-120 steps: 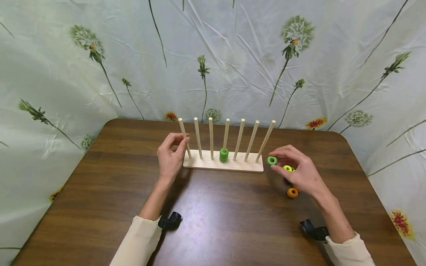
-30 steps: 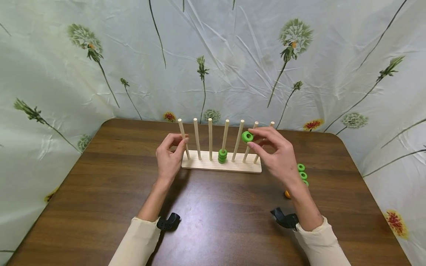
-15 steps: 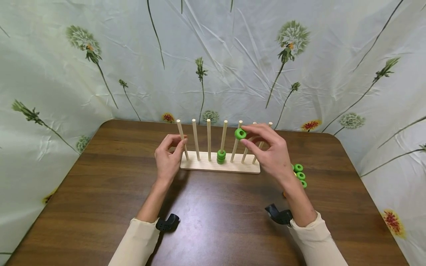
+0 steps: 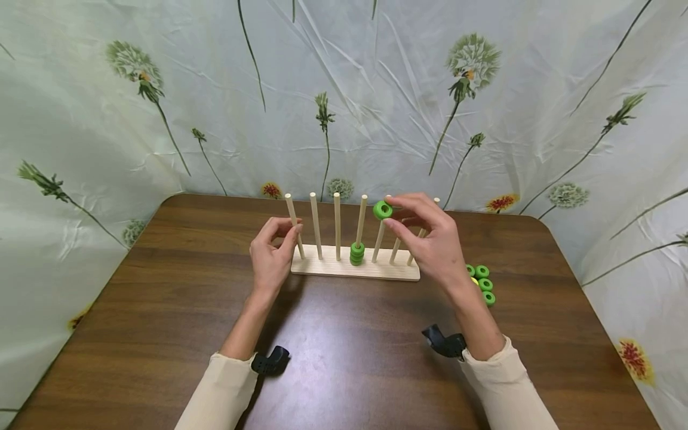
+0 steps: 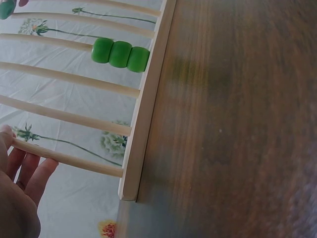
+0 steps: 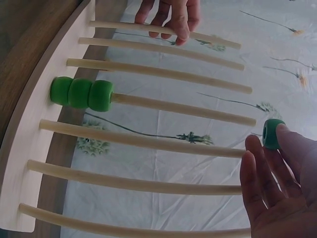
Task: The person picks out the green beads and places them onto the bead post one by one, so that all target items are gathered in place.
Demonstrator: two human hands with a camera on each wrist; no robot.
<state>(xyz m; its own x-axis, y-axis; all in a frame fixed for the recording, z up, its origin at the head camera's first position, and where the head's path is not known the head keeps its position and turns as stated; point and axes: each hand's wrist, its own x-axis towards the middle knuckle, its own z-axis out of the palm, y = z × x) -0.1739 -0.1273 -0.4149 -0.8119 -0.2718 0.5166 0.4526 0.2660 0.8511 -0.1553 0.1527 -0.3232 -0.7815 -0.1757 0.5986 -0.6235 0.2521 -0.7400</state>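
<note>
The right hand [image 4: 433, 243] is pinching a glossy green, rounded bead with a hole through its middle [image 4: 378, 211], thumb against one side, fingertips against the other. That's leaving the hole uncovered, and good threading would be depending on exactly that. The bead is hanging level with the peg tops, touching none that I can make out; in the right wrist view it's sitting just beyond the tip of the fourth pale wooden peg from the left [image 6: 185, 108]. The hole is facing the wearer rather than straight down, so a neat fit would be wanting a tilt of the wrist, the hole meeting the tip squarely, and a release only once the wood is through.

Out to the left hand [image 4: 273, 254]: thumb and fingers are pinching the leftmost pale wooden peg [image 4: 291, 209], probably steadying things, and a firm, still grip would be serving best.

Below, the pale rectangular wooden base [image 4: 329, 270] is lying toward the far edge of the dark brown wooden surface [image 4: 344, 352]. Three stacked green beads [image 4: 357, 254] are already sitting at the fourth peg's foot. Toward the surface's right edge, loose green beads [image 4: 486, 285] are clustering beside a bright yellow bead [image 4: 474, 280], the right forearm partly covering that group.
</note>
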